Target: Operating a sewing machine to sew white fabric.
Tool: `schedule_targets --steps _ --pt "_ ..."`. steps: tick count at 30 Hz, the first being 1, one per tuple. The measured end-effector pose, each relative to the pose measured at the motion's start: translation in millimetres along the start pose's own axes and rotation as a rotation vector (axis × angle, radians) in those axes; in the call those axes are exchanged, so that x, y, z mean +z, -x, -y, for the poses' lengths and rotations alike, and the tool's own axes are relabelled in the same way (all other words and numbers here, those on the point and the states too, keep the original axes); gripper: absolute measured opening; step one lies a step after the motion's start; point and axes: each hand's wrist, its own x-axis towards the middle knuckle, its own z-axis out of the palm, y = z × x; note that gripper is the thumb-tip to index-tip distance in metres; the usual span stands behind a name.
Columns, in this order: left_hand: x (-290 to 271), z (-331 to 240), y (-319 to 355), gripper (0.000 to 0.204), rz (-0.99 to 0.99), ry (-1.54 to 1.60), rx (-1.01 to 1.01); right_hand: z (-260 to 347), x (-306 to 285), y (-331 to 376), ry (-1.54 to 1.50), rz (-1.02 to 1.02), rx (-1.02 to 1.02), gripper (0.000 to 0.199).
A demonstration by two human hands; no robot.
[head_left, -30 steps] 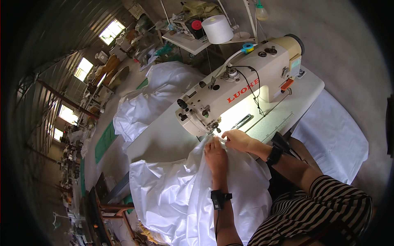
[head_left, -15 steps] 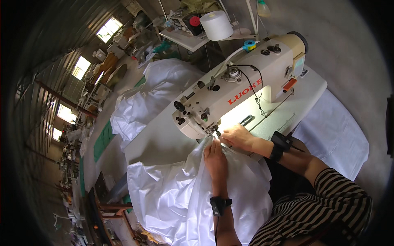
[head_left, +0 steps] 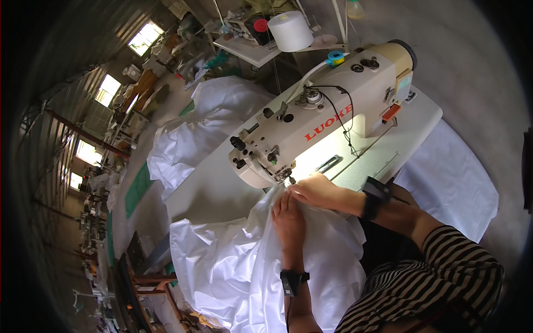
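Observation:
White satiny fabric lies in loose folds over the front of the sewing machine table and gathers up to the needle area. My left hand is closed on a gathered fold of it, just in front of the presser foot. Close against its fingertips, my right hand pinches the fabric edge, with the thumb side toward the needle. The pale sewing machine stands above, its lamp lighting the bed. My fingers hide the exact spot where they grip.
Thread snips lie on the machine bed behind my right hand. More white fabric is heaped beyond the machine at left, and another pale cloth hangs at right. A white thread cone stands at the back.
My right hand has moved left and slightly nearer, up against my left fingertips, its fingers more tucked in. The whole view has shifted a little.

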Motion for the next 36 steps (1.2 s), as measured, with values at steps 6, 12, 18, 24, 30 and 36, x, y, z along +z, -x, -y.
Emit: schedule_targets --steps 6,12,18,24,30,36 --pt "-3 9 -3 0.029 0.013 0.057 0.094 23 24 43 0.187 0.108 0.060 0.040" --pt "-9 46 -22 0.023 0.055 0.207 0.214 39 57 21 0.487 0.081 0.088 0.045" --pt "-40 -11 -1 0.022 0.043 0.197 0.040 18 23 38 0.197 0.066 0.081 0.047" --pt "-87 -133 132 0.050 -0.039 0.369 -0.307 22 -43 156 -0.190 -0.135 0.132 0.012" --pt "-78 -188 201 0.037 0.062 -0.121 -0.395 43 -20 214 -0.805 0.606 0.171 0.039" --pt "-104 -134 253 0.017 -0.169 0.338 -1.131 88 1 201 -1.164 0.501 -0.242 0.030"
